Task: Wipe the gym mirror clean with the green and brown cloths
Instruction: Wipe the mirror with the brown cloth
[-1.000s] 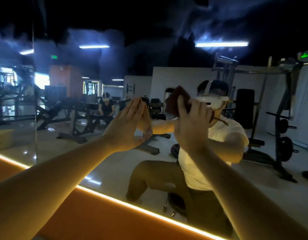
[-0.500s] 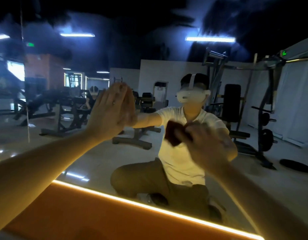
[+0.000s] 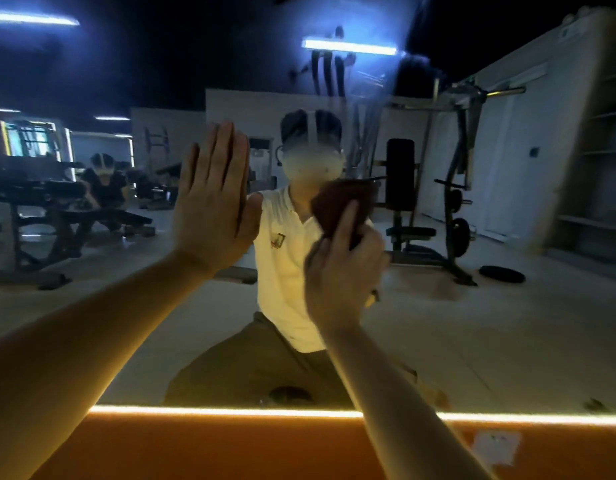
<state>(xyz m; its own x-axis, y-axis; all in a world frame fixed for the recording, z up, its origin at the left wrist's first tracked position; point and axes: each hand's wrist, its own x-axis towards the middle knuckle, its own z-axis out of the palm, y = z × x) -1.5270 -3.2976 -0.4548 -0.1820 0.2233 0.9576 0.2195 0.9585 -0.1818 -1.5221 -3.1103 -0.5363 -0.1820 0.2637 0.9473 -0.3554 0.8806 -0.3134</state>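
Observation:
The gym mirror (image 3: 473, 323) fills the view in front of me and reflects a kneeling person in a white shirt. My left hand (image 3: 213, 199) lies flat against the glass, fingers straight and together, pointing up. My right hand (image 3: 341, 271) grips a bunched brown cloth (image 3: 344, 206) and holds it against the mirror just right of the left hand, at chest height of the reflection. Streaks show on the glass above the cloth. No green cloth is in view.
A glowing light strip (image 3: 230, 410) runs along the mirror's lower edge above an orange wall panel (image 3: 230, 452). A white wall socket (image 3: 495, 445) sits on that panel at the lower right. Weight machines and benches appear only as reflections.
My right hand swept the brown cloth down from head height, then back up a little to the right. The left hand stays flat on the glass. My view has shifted to the right.

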